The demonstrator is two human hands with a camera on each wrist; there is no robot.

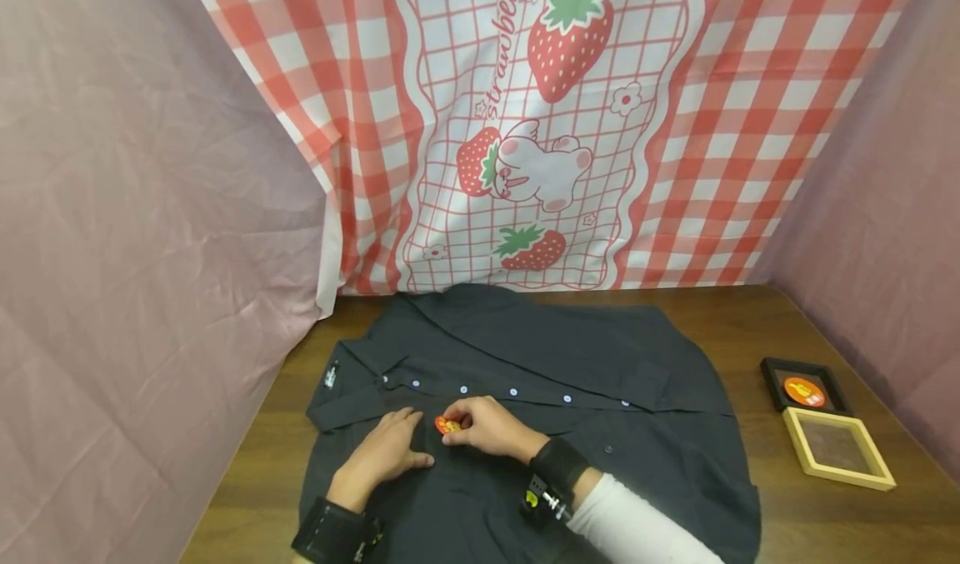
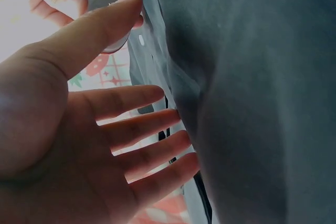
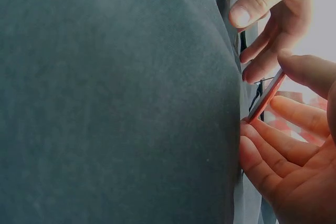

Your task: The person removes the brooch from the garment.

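A dark button-up shirt (image 1: 517,331) lies spread out, its collar (image 1: 347,406) towards the left and a row of pale buttons along its front. My right hand (image 1: 491,427) pinches a round red and yellow pin badge (image 1: 447,425) between thumb and fingers, close over the shirt's chest. Tilted on edge, the badge (image 3: 268,96) shows its rim in the right wrist view, while its grey back faces the left wrist camera. Just left of it, my left hand (image 1: 384,451) rests on the shirt with fingers extended and thumb apart, holding nothing.
At the right of the wooden table (image 1: 247,472), a black square frame (image 1: 772,374) holds another round badge (image 1: 805,391). A pale yellow wooden frame (image 1: 806,462) leans against it. Behind the shirt hangs a checked strawberry cloth (image 1: 720,156); pinkish drapes (image 1: 150,256) stand at both sides.
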